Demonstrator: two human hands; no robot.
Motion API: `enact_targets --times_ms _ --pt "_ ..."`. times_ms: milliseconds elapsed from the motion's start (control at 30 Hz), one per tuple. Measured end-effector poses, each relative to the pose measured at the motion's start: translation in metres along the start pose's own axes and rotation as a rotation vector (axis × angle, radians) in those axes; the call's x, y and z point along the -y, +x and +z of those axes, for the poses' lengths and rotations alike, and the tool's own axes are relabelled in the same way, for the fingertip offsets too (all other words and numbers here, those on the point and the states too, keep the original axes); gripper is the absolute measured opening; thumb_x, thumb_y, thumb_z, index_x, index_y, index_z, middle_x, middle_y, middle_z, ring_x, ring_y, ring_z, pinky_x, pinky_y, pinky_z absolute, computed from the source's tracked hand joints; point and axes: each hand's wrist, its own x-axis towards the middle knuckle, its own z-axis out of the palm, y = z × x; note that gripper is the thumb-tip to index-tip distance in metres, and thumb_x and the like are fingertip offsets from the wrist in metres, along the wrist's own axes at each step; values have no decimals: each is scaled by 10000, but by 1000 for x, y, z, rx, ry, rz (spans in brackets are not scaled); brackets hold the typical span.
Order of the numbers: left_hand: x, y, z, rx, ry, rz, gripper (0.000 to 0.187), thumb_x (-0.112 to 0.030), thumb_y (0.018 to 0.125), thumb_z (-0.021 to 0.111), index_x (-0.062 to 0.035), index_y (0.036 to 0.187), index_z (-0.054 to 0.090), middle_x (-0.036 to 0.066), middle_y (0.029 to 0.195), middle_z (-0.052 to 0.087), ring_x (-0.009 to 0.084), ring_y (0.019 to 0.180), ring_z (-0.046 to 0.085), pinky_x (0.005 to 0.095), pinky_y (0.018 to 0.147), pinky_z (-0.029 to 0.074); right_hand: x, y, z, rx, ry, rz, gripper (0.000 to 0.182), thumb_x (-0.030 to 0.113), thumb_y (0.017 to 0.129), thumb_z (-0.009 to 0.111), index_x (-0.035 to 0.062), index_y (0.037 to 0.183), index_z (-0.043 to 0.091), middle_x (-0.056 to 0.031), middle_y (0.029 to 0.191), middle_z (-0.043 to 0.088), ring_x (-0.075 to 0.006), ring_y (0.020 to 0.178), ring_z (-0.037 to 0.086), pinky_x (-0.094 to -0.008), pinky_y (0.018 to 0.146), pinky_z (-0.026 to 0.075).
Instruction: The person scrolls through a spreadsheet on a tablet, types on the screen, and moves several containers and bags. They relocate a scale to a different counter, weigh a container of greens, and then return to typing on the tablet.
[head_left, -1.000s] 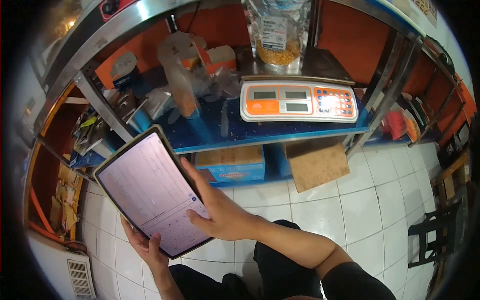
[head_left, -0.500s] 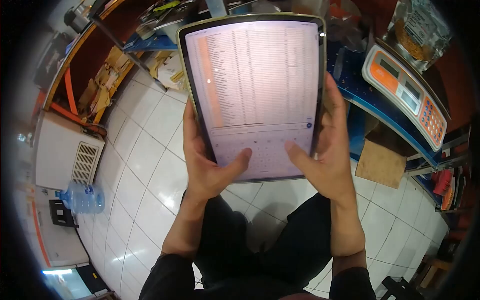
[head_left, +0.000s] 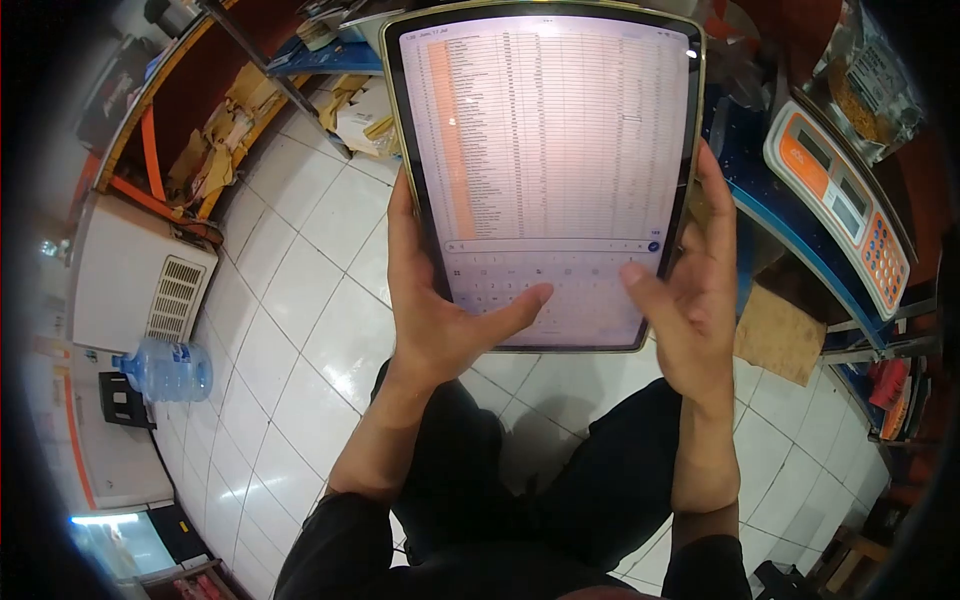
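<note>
A large tablet (head_left: 560, 140) in a pale-edged case is held upright between my two hands, above my lap. Its screen shows a spreadsheet with an orange column, and an on-screen keyboard fills the lower part. My left hand (head_left: 440, 325) grips the lower left edge, its thumb stretched over the keyboard near the middle. On the lower right edge, my right hand (head_left: 695, 310) holds on, with its thumb at the keyboard's upper right. The other fingers of both hands are partly hidden behind the tablet.
An orange and white digital scale (head_left: 840, 205) sits on a blue shelf (head_left: 765, 200) at right, beside a clear bag (head_left: 870, 90). Cardboard (head_left: 780, 335) leans below. At left, a blue water bottle (head_left: 165, 370) lies on the white tiled floor (head_left: 300, 300).
The tablet and both hands have shifted right and slightly up in view. My right thumb has moved up toward the keyboard's top edge; the left thumb reaches further across.
</note>
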Motion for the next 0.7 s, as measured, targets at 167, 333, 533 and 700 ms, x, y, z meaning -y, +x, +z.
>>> enact_targets --times_ms 167,333,533,700 --pt "0 -1 -10 93 -11 73 1010 -49 665 720 11 1423 55 202 1214 450 287 1084 554 376 896 495 8 1 3 -58 158 109 733 -24 791 464 59 1451 155 -245 1387 343 -260 1207 466 -374 1005 398" --pt "-1 -8 -17 2 -176 -55 907 -74 723 620 -13 1438 64 206 1305 411 302 1173 486 423 1001 391 10 3 10 -112 121 143 764 -33 724 437 61 1446 205 -150 1469 253 -227 1196 468 -345 1015 383" --pt "3 -2 -23 -62 -289 -107 876 -87 683 607 -5 1426 151 189 1298 439 281 1174 487 390 1021 371 19 2 8 26 157 152 733 -47 783 395 50 1459 130 -180 1499 168 -311 1341 297 -424 1097 249" --pt "-2 -5 -26 -37 -282 -155 924 -80 688 628 -16 1439 95 206 1250 478 276 1158 499 379 999 373 14 4 14 -28 115 159 767 -26 741 406 59 1458 148 -162 1504 172 -278 1283 386 -396 1059 329"
